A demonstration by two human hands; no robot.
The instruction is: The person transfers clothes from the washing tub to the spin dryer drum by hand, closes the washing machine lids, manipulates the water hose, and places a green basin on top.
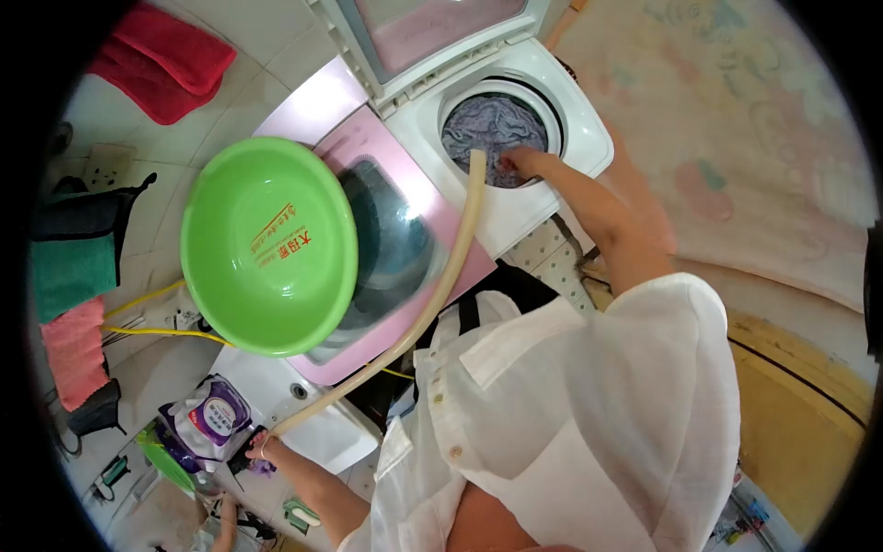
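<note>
My right hand [522, 164] reaches into the round white tub [550, 103] of the washing machine, fingers curled against wet-looking grey laundry [487, 124]. Beside it, the upper end of a beige hose [430, 317] hangs over the tub. The hose runs down across the pink lid to the white sink. There my left hand [262, 446] is closed at the hose's lower end, next to a small dark part. Whether its fingers hold the hose or that part is too small to tell.
A green basin [267, 244] rests on the pink washer lid [469, 267]. The tub's lid [441, 37] stands raised. A purple-and-white detergent bag [216, 419] sits by the sink [322, 432]. Red cloth [170, 64] hangs on the wall; a patterned curtain [717, 138] is at right.
</note>
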